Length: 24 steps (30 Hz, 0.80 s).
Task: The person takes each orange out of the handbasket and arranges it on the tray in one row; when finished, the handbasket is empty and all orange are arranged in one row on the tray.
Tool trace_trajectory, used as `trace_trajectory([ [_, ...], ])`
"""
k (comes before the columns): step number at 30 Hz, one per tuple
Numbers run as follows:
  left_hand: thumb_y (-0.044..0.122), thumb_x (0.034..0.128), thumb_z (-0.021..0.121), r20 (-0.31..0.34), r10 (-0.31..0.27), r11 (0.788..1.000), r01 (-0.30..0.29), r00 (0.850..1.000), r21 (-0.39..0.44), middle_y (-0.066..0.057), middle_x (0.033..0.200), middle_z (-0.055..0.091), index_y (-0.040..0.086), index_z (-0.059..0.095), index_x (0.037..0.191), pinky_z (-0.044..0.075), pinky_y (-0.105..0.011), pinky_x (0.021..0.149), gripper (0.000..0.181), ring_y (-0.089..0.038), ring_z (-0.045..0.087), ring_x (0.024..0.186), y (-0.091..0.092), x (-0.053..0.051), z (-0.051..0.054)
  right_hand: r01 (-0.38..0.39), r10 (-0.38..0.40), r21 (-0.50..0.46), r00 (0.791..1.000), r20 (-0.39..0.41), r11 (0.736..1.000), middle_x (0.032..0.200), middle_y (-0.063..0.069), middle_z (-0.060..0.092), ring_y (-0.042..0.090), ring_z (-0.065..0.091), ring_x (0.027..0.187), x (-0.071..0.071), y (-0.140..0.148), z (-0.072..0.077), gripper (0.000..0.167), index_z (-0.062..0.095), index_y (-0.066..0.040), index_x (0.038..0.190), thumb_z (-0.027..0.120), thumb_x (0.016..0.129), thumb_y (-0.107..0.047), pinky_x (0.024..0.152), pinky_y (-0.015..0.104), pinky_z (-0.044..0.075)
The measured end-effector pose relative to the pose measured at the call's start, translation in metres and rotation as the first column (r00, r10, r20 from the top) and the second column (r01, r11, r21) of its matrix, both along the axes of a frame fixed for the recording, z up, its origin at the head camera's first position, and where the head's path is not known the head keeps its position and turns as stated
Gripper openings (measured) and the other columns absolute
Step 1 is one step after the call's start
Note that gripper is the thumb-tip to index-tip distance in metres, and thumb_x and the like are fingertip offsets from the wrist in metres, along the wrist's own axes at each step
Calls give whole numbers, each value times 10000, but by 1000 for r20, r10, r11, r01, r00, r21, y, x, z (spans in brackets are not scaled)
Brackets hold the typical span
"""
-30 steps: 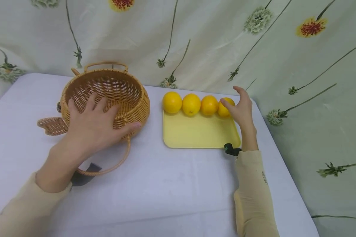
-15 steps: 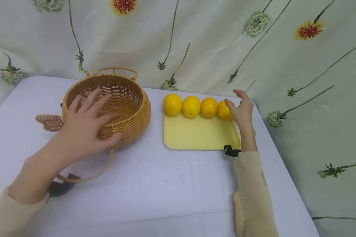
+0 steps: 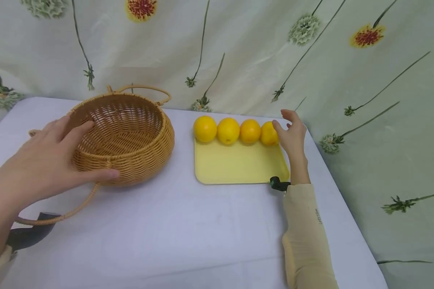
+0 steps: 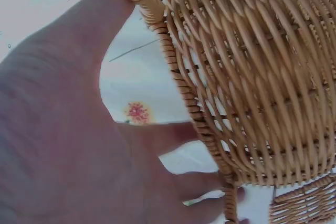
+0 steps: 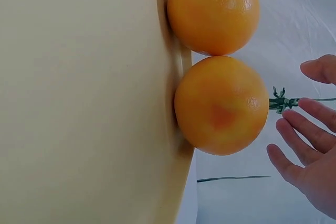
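My left hand [image 3: 45,162] lies at the left front of a round wicker basket [image 3: 144,156], its fingers spread. From the left wrist view, the fingers cross the rim of the basket [image 4: 252,77], and the thumb reaches the base of a loop handle. My right hand [image 3: 293,134] hovers by the rightmost orange [image 3: 269,133], thumb and fingers apart. In the right wrist view there is a gap between that hand and the nearest orange [image 5: 223,106]. Several oranges stand in a row along the back edge of a yellow tray [image 3: 238,168].
A white cloth covers the table [image 3: 188,228]. Behind it hangs a flower-printed curtain [image 3: 249,52]. One basket handle [image 3: 83,204] droops onto the cloth in front; another handle [image 3: 144,86] stands at the back rim.
The basket has turned clockwise, its front handle swinging left and its back handle right. My left hand has moved left with it. The right hand has stayed beside the oranges.
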<state>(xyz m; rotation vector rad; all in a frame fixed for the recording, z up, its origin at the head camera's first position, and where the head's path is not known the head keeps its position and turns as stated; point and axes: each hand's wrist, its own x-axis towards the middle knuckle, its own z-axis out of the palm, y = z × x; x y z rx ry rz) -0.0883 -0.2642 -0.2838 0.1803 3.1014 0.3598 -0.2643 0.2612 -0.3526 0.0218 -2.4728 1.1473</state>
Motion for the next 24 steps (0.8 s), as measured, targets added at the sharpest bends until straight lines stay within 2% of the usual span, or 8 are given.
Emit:
trace_trajectory([
  [2,788,762,760,56,45,999,-45,997,3,-441,1654,30,-14,91,1671,291,-874,1016,1384,-747,260,1375,0,3,4,-8,8,-2,1000,1,1000,1471,146,612,318,526,1405,0,0,0,485,579,-59,1453,697,1010,-216,1204,468,431],
  [6,831,737,742,121,95,995,-94,988,-13,-470,1613,147,-41,-22,1657,362,-879,917,1480,-782,345,1245,-8,0,3,-1,1,-2,1000,9,1000,1476,139,606,312,524,1404,1,0,1,480,574,-65,1457,687,1014,-212,1203,473,432],
  [11,750,731,818,70,33,999,-33,997,-2,-459,1519,382,-26,6,1666,421,-845,897,1462,-724,437,1236,-29,-14,-6,3,-3,-4,1000,19,1000,1486,145,599,320,520,1411,2,1,3,479,570,-55,1460,668,1021,-221,1208,481,426],
  [14,566,745,911,23,-21,997,19,1000,79,-432,1522,410,20,84,1680,412,-838,920,1363,-673,443,1276,-47,-24,-13,4,-4,-1,1000,24,1000,1487,147,600,318,520,1414,2,2,3,483,571,-52,1460,666,1020,-227,1208,485,426],
  [16,415,763,939,12,-34,987,32,999,154,-404,1608,309,93,98,1695,353,-869,954,1296,-666,354,1373,-59,-30,-18,5,-5,-2,1000,21,1000,1479,148,606,317,527,1408,2,3,3,483,575,-51,1454,679,1016,-226,1202,490,431],
  [19,187,758,942,-22,-52,951,57,998,303,-320,1715,149,195,110,1708,197,-886,1071,1263,-641,174,1510,-75,-36,-26,-6,6,-2,1000,18,1000,1472,141,613,307,538,1402,1,4,2,495,577,-60,1449,706,1006,-239,1195,495,438],
  [22,25,748,896,-76,-69,903,95,995,420,-190,1773,62,247,110,1712,-81,-777,1201,1264,-509,4,1611,-85,-40,-35,-25,25,6,999,26,1000,1482,140,607,306,537,1407,1,4,2,516,567,-63,1458,711,1006,-264,1198,501,433],
  [24,-53,740,844,-130,-81,871,133,988,473,-51,1790,69,253,142,1709,-165,-726,1212,1235,-395,-34,1643,-87,-42,-41,-37,37,9,999,32,999,1487,142,602,307,531,1412,1,4,1,521,562,-66,1464,705,1007,-270,1203,502,427],
])
